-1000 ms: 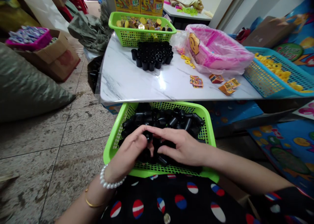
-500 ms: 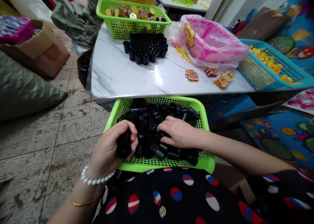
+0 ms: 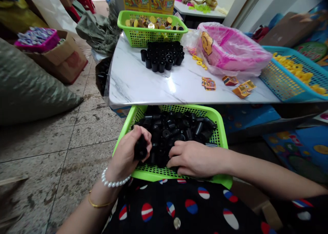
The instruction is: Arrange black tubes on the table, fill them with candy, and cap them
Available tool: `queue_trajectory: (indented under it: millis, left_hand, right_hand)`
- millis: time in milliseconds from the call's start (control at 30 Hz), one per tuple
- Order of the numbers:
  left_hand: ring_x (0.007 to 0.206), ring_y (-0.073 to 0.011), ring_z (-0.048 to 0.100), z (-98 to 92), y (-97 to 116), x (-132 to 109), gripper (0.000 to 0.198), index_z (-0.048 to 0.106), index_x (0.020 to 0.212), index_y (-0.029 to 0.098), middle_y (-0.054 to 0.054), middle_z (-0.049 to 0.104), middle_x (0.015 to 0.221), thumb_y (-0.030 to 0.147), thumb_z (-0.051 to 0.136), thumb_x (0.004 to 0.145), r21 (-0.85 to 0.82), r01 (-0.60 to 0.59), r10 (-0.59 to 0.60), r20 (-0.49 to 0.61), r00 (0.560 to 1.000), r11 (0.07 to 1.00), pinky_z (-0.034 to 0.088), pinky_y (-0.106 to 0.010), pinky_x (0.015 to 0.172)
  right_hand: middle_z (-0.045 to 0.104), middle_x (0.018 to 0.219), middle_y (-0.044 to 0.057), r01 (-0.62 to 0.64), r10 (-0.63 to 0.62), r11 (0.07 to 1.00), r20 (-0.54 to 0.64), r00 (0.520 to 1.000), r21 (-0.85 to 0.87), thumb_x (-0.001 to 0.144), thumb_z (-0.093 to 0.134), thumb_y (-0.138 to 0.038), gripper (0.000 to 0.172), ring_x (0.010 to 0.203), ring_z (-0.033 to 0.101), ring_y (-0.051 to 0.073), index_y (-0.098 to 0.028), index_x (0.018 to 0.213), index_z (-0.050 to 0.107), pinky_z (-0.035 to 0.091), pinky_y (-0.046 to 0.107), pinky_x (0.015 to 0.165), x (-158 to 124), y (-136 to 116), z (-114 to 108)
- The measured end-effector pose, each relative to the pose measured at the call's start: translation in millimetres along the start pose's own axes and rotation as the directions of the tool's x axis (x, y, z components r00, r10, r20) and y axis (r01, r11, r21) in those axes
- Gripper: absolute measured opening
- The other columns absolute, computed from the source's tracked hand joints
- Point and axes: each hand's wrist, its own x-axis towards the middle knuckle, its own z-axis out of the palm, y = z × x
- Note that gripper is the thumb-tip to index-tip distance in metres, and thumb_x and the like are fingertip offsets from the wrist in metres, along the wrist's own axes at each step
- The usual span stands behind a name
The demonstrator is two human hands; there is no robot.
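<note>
I'm keeping my right hand (image 3: 191, 157) low over the near part of the green basket (image 3: 222, 133), its fingers curling toward the left and dipping among the loose black cups (image 3: 170, 126). I can't tell from here whether those fingertips are gripping anything, since they're partly disappearing into the dark pile. My left hand (image 3: 128, 147) is wrapping its fingers firmly around some held cups (image 3: 140, 150) at the basket's left side; I'm not managing to count them.

What I'm judging to matter most is how the pile is lying to the right fingers: it's spreading left and far of them, the gap between the two hands being filled with cups. One loose cup (image 3: 189, 134) is sitting just on the far side of the right knuckles, its long axis running roughly near to far, so the right hand is being the nearer one. Beyond, on the desk (image 3: 138, 87), a cluster of standing cups (image 3: 161, 60) is waiting well apart from both hands.
</note>
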Motion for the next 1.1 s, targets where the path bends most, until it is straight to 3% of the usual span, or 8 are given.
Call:
queue_trajectory:
  millis: [200, 367, 467, 567, 667, 867, 1000, 1100]
  left_hand:
    - [0.054, -0.011, 0.05, -2.7, 4.8, -5.1, 0.032, 0.054, 0.063, 0.016, 0.0, 0.05, 0.064, 0.036, 0.062, 0.087, 0.159, -0.137, 0.14, -0.008, 0.99, 0.978, 0.037, -0.02, 0.044]
    - [0.057, -0.0116, 0.051, -8.4, 12.1, -3.9, 0.029, 0.065, 0.069, 0.017, -0.001, 0.057, 0.064, 0.038, 0.061, 0.089, 0.389, -0.147, 0.176, -0.04, 0.984, 0.909, 0.039, -0.021, 0.05]
    - [0.059, -0.0118, 0.052, -9.3, 9.8, -6.5, 0.039, 0.063, 0.062, 0.017, -0.001, 0.058, 0.062, 0.044, 0.06, 0.089, 0.462, -0.159, 0.182, -0.006, 0.983, 0.872, 0.039, -0.021, 0.054]
    - [0.058, -0.0112, 0.051, -4.3, 1.3, -6.7, 0.026, 0.075, 0.085, 0.021, 0.001, 0.058, 0.059, 0.045, 0.066, 0.085, 0.468, -0.085, 0.115, -0.036, 0.993, 0.879, 0.04, -0.021, 0.057]
    - [0.069, -0.0116, 0.056, 3.8, -5.5, -3.1, 0.039, 0.071, 0.116, 0.03, 0.003, 0.065, 0.073, 0.039, 0.074, 0.079, 0.453, -0.102, 0.151, -0.074, 0.986, 0.886, 0.044, -0.021, 0.07]
    - [0.075, -0.0141, 0.063, 10.2, 0.2, -3.5, 0.03, 0.076, 0.103, 0.025, -0.002, 0.069, 0.099, 0.035, 0.078, 0.074, 0.513, -0.16, 0.257, -0.123, 0.959, 0.843, 0.049, -0.023, 0.072]
    - [0.06, -0.015, 0.064, 5.8, 1.9, -4.7, 0.043, 0.068, 0.107, 0.021, -0.001, 0.068, 0.085, 0.037, 0.081, 0.069, 0.428, -0.103, 0.166, -0.114, 0.979, 0.898, 0.051, -0.026, 0.06]
    - [0.059, -0.0137, 0.062, -0.5, 1.6, -2.1, 0.052, 0.064, 0.115, 0.022, -0.002, 0.069, 0.083, 0.035, 0.082, 0.068, 0.45, -0.078, 0.14, -0.106, 0.984, 0.89, 0.05, -0.024, 0.057]
  right_hand:
    - [0.07, 0.096, 0.008, -0.167, 0.2, 0.979, -0.384, 0.901, 0.119, 0.092, 0.059, -0.024, 0.019, 0.085, 0.065, 0.016, -0.014, 0.103, 0.069, 0.051, 0.027, 0.079, 11.8, 34.7, -11.5]
    - [0.064, 0.107, 0.011, -0.22, 0.182, 0.97, -0.295, 0.938, -0.1, 0.081, 0.061, -0.015, 0.027, 0.084, 0.063, 0.021, -0.015, 0.108, 0.063, 0.052, 0.032, 0.069, 32.6, 49.6, -9.3]
    - [0.061, 0.099, 0.007, -0.194, 0.313, 0.944, -0.542, 0.78, 0.267, 0.077, 0.059, -0.011, 0.02, 0.081, 0.061, 0.016, -0.017, 0.096, 0.058, 0.052, 0.029, 0.069, 33.0, 44.5, -9.3]
    - [0.06, 0.103, 0.003, 0.108, 0.553, 0.66, -0.578, 0.6, 0.743, 0.077, 0.064, -0.017, 0.019, 0.086, 0.063, 0.014, -0.021, 0.086, 0.047, 0.054, 0.029, 0.075, 26.3, 26.2, -10.7]
    - [0.063, 0.094, 0.001, 0.199, 0.558, 0.419, -0.424, 0.713, 0.886, 0.079, 0.07, -0.026, 0.022, 0.082, 0.064, 0.013, -0.02, 0.08, 0.049, 0.054, 0.03, 0.076, 22.0, 8.5, -9.4]
    - [0.071, 0.096, 0.006, -0.236, 0.383, 0.911, -0.485, 0.786, 0.337, 0.088, 0.061, -0.022, 0.013, 0.087, 0.062, 0.017, -0.016, 0.096, 0.069, 0.046, 0.032, 0.084, 18.2, 40.8, -21.0]
    - [0.072, 0.095, 0.01, -0.313, 0.265, 0.925, -0.224, 0.938, -0.216, 0.084, 0.064, -0.018, 0.019, 0.094, 0.055, 0.024, -0.015, 0.101, 0.07, 0.038, 0.037, 0.085, 24.6, 70.0, -23.5]
    - [0.07, 0.086, 0.009, -0.318, 0.285, 0.88, -0.144, 0.948, -0.354, 0.085, 0.06, -0.023, 0.017, 0.091, 0.052, 0.026, -0.014, 0.097, 0.069, 0.034, 0.038, 0.081, 33.4, 73.9, -17.4]
